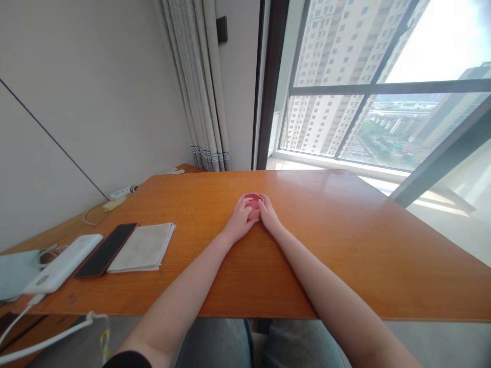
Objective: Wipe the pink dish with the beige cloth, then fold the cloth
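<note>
While the left hand (241, 220) and the right hand (270, 213), both half curled, hold a round pink object (252, 201) between them near the middle of the smooth wooden table (345, 245), they hide much of it, and its material I cannot tell. At the table's left lies a folded pale cloth (142, 248).

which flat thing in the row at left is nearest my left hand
The folded pale cloth; the dark phone and white power bank both lie farther left.
</note>
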The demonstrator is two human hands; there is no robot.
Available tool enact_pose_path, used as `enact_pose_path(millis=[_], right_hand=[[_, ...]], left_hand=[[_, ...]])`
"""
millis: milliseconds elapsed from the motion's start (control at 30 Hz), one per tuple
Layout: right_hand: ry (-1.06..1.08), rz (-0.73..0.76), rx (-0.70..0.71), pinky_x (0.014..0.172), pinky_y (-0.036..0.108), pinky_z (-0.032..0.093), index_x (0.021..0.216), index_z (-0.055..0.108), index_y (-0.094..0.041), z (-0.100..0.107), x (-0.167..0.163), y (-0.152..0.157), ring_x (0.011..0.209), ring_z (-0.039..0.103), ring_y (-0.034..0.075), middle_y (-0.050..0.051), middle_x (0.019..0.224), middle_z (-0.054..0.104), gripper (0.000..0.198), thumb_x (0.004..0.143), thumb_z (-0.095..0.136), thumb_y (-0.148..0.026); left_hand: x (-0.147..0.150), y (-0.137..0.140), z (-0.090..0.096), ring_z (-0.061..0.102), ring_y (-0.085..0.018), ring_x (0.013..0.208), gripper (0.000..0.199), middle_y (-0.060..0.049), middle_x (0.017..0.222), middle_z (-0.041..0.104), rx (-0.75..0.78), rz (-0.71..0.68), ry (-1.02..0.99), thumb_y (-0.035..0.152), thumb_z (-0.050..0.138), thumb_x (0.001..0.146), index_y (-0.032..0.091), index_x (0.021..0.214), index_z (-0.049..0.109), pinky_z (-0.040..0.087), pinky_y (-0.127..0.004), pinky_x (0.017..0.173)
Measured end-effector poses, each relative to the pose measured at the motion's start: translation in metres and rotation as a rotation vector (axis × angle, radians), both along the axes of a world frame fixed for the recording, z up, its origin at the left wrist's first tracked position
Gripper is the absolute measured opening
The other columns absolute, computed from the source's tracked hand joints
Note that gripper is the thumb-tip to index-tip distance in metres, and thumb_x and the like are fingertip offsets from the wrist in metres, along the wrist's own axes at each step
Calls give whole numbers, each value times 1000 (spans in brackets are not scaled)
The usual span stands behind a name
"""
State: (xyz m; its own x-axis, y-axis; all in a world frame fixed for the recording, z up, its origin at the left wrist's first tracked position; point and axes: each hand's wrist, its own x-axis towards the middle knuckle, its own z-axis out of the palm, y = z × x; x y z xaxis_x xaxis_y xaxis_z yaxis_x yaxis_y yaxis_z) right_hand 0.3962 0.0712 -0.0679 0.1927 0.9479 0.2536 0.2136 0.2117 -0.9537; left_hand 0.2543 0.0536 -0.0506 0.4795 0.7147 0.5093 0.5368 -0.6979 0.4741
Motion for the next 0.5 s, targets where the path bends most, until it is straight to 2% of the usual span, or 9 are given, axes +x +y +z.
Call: enact_pose_path(millis=[200,267,333,400,467,500], right_hand=[[-43,17,8,106,39,35,123,47,-15,-8,0,2,119,49,21,12,126,54,43,83,37,-29],[-45,19,2,106,39,36,121,48,-18,-8,2,2,117,50,20,10,125,56,41,83,36,-29],[-59,28,-4,105,39,36,119,49,-21,-7,3,2,116,51,20,7,123,57,39,83,36,-29],[-77,38,-8,105,40,36,117,50,-22,-6,4,1,115,52,20,6,121,59,37,83,36,-29],[-82,44,-18,105,40,37,115,51,-22,-4,4,-1,114,53,20,6,120,60,36,83,36,-29],[-80,48,-24,104,40,38,115,51,-22,-3,4,-1,114,53,20,6,119,60,36,83,36,-30]], left_hand=[[-3,-3,-1,20,-29,140,22,-13,141,38,-10,-8,21,31,60,81,16,97,61,22,-52,115],[-1,-4,-2,18,-29,141,23,-12,147,31,-10,1,30,35,60,81,17,96,60,20,-52,115],[-3,-5,1,14,-30,143,35,-12,153,21,-28,20,37,41,62,80,19,107,57,20,-52,114],[-17,-8,7,14,-31,143,48,-13,155,16,-54,82,31,46,60,80,21,120,51,21,-52,113],[-47,-13,17,21,-29,141,44,-15,153,21,-54,226,12,46,49,87,20,122,50,24,-49,112],[-69,-17,22,27,-28,139,40,-17,149,28,-43,338,2,45,44,89,18,116,54,26,-47,112]])
